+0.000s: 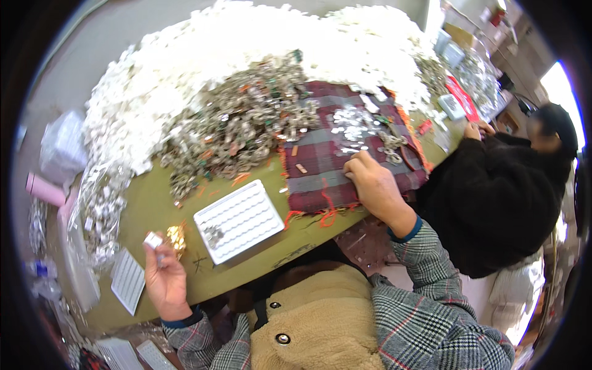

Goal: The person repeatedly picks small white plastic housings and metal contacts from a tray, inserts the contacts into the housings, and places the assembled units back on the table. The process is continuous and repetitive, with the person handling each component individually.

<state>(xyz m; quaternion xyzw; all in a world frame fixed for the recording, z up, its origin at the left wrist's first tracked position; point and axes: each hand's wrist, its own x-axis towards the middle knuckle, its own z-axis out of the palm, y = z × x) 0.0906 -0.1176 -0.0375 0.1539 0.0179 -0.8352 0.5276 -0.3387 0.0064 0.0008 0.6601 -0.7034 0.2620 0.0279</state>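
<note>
The left grip (167, 277) pinches a small white piece (153, 240) at its eleven o'clock. The right grip (377, 187) is curled (whether around anything, I cannot tell), silvery pieces (356, 123) just beyond it toward eleven o'clock on plaid cloth (314, 166).

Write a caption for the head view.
Left hand holds a small white piece; right hand over plaid cloth, near shiny pieces.

Readable wording: none that I can make out from here.
Counter (163, 206): dark scrawled strokes (198, 264) on the olive top near its front edge, toward the left; writing or stray marks, I can't say.
Second scrawl (302, 251): a longer dark marking farther right along that front edge, just as illegible.
Blue patch (41, 269): on clear plastic past the counter's left edge, too small to read.
</note>
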